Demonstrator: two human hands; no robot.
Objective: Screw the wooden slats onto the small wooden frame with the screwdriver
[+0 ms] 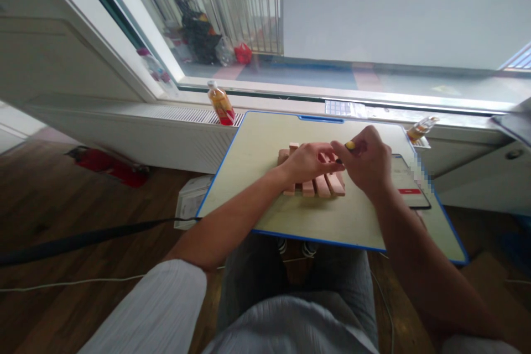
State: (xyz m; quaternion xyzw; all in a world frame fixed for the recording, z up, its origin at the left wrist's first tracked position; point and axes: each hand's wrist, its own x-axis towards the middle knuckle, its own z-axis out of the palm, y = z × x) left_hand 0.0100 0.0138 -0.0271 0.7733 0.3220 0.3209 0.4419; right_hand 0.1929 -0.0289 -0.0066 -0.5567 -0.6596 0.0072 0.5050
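A small wooden slatted piece [322, 187] rests on the folding table, with several pale slats side by side. My right hand [368, 161] is closed around what looks like a screwdriver [350, 145], whose yellow-and-black handle shows between the fingers. Reaching over the slats, my left hand [309, 160] has its thumb and fingers drawn together near a small dark part by the right hand. What the left fingertips pinch is too small to make out. My left hand covers part of the wooden piece.
The blue-edged table [244, 177] carries a tablet-like device [409, 182] at the right. A drink bottle [222, 104] stands on the sill at the back left; another bottle [421, 130] leans at the right. A red fire extinguisher [110, 166] lies on the floor. A dark strap [103, 236] crosses the left.
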